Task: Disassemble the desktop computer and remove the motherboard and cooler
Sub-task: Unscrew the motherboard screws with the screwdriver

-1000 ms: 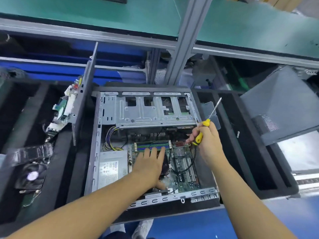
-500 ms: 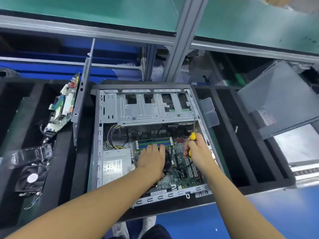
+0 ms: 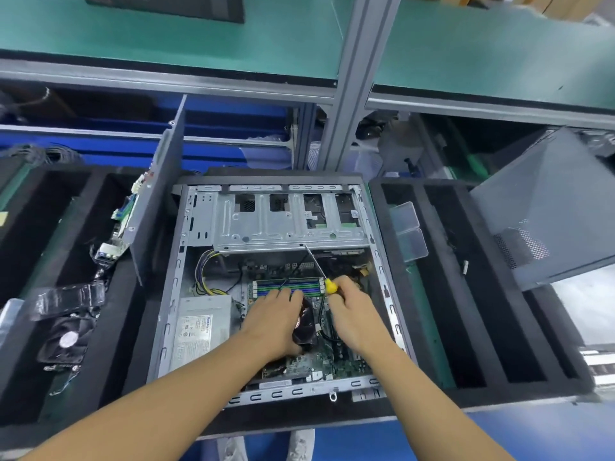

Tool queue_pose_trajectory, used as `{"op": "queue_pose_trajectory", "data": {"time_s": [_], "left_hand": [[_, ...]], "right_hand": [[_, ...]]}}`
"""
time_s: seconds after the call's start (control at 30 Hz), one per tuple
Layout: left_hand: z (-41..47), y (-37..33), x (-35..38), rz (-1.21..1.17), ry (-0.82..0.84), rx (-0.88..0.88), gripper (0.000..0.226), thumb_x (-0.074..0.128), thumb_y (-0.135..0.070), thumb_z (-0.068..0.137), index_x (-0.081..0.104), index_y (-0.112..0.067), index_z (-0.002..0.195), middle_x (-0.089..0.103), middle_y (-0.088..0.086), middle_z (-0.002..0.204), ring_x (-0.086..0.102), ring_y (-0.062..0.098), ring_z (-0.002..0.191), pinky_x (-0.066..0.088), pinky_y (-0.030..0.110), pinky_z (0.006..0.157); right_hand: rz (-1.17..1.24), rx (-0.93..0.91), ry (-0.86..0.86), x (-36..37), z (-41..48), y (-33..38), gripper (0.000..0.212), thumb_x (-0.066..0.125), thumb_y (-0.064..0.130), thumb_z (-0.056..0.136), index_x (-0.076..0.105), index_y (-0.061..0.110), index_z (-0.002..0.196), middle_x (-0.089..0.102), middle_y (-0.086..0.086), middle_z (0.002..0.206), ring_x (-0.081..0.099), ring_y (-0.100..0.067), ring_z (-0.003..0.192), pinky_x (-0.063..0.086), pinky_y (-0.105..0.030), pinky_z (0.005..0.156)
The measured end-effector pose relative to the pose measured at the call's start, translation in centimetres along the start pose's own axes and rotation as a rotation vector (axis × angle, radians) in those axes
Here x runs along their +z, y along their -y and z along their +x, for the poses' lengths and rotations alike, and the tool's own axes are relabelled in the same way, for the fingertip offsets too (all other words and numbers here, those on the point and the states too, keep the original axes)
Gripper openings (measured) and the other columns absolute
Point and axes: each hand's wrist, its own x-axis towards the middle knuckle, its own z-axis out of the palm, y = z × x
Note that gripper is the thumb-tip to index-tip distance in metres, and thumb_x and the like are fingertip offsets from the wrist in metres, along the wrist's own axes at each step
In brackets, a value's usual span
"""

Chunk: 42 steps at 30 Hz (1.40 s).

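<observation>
under the left hand (image 3: 279, 324) sits the cooler (image 3: 308, 322), its dark fan showing just right of the knuckles. the fingers lie fairly straight across its top, tips reaching the memory slots (image 3: 286, 285) beyond, and they have kept that place over the last second. the right hand (image 3: 349, 311) is what moved. a second ago it was lifted at the far right rim of the computer case (image 3: 166, 311); now it is down inside, just right of the left hand and almost touching it. it grips the yellow handle of the screwdriver (image 3: 328, 285), whose shaft points up and away from the hand, off the motherboard (image 3: 319, 366). the fingertips are hidden, so what they touch cannot be told.

with the tip turned away, the tool looks parked rather than driving. my guess is the screws at this spot are done and both hands are closing on the cooler, or its lead, to free it. the motherboard lies flat in the case, under and nearer than both hands.

counted: two hands, one screwdriver, one cooler, one motherboard in the case, one power supply (image 3: 203, 327) left of the left wrist, one loose fan (image 3: 66, 337) and one other circuit board (image 3: 121, 227) further left, one side panel (image 3: 549, 211) far right of the right hand.
</observation>
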Motion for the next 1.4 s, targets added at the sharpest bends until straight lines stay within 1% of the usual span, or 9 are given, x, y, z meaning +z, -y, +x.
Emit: {"op": "queue_pose_trajectory", "data": {"time_s": [0.23,0.4,0.5,0.63,0.7,0.9,1.03,1.17,1.4], "left_hand": [[-0.4,0.9,0.1,-0.149,0.057,-0.011,0.104,0.069,-0.063,0.076,0.021,-0.013,0.153,0.031,0.009,0.152,0.032,0.029,0.138,0.034,0.045,0.113],[-0.6,1.3,-0.7,-0.257,0.009,-0.089,0.075,0.053,-0.058,0.092,0.033,-0.011,0.147,0.040,0.013,0.146,0.038,0.031,0.135,0.035,0.041,0.110],[-0.7,0.9,-1.6,-0.466,-0.142,-0.080,0.051,0.055,-0.043,0.094,0.047,-0.020,0.139,0.052,0.002,0.133,0.048,0.023,0.126,0.041,0.041,0.104],[-0.8,0.2,-3.5,-0.942,-0.277,-0.072,0.014,0.056,-0.024,0.094,0.059,-0.035,0.103,0.066,-0.015,0.102,0.061,-0.001,0.090,0.045,0.022,0.074],[-0.7,-0.1,-4.6,-1.033,-0.307,-0.052,0.019,0.055,-0.022,0.095,0.057,-0.040,0.089,0.068,-0.017,0.088,0.062,0.003,0.075,0.045,0.024,0.062],[0.2,-2.6,-6.3,-1.020,-0.186,0.044,0.021,0.050,-0.023,0.099,0.063,-0.038,0.100,0.073,-0.019,0.088,0.068,0.004,0.084,0.055,0.029,0.082],[1.1,-5.1,-6.3,-1.016,-0.176,0.058,0.025,0.049,-0.018,0.100,0.066,-0.035,0.093,0.072,-0.017,0.084,0.068,0.004,0.080,0.057,0.030,0.076],[1.6,-7.1,-5.5,-1.003,-0.174,0.066,0.025,0.049,-0.016,0.100,0.067,-0.032,0.091,0.072,-0.013,0.082,0.068,0.004,0.075,0.057,0.029,0.073],[1.8,-7.2,-3.7,-0.990,-0.178,-0.004,0.030,0.048,-0.016,0.100,0.066,-0.037,0.088,0.073,-0.012,0.084,0.069,0.005,0.076,0.052,0.021,0.067]], "right_hand": [[-0.385,-0.319,0.042,-0.6,1.3,1.9,0.025,0.047,0.028,0.097,0.061,0.028,0.118,0.049,0.016,0.099,0.054,-0.006,0.082,0.049,-0.034,0.072],[-0.125,-0.384,0.150,-1.7,3.1,3.9,0.025,0.049,0.032,0.088,0.061,0.040,0.109,0.059,0.020,0.099,0.058,-0.005,0.085,0.046,-0.017,0.072],[0.104,-0.261,0.214,-1.3,3.1,4.4,0.020,0.047,0.033,0.085,0.059,0.042,0.099,0.063,0.013,0.082,0.049,-0.005,0.060,0.039,-0.021,0.057],[0.410,-0.170,0.276,-1.3,2.8,4.9,0.016,0.048,0.029,0.091,0.063,0.031,0.098,0.055,0.003,0.069,0.040,-0.017,0.052,0.031,-0.029,0.047],[0.499,-0.176,0.286,-2.1,2.6,5.2,0.018,0.050,0.030,0.093,0.064,0.024,0.102,0.055,-0.002,0.072,0.042,-0.019,0.053,0.035,-0.029,0.045],[0.680,-0.183,-0.088,-8.7,1.6,3.0,0.021,0.051,0.022,0.092,0.068,0.022,0.103,0.062,-0.006,0.081,0.056,-0.020,0.065,0.051,-0.030,0.059],[0.315,0.026,-0.300,-12.6,0.9,-2.7,0.011,0.055,0.023,0.097,0.064,0.025,0.103,0.073,0.001,0.083,0.064,-0.014,0.071,0.054,-0.031,0.062],[-0.097,0.304,-0.191,-11.6,0.3,-8.6,0.005,0.057,0.026,0.096,0.055,0.022,0.097,0.068,-0.004,0.084,0.066,-0.019,0.071,0.058,-0.034,0.060],[-0.393,0.435,-0.181,-8.4,1.3,-12.6,0.022,0.049,0.034,0.101,0.057,0.015,0.108,0.061,-0.010,0.111,0.061,-0.032,0.100,0.052,-0.039,0.086]]}}
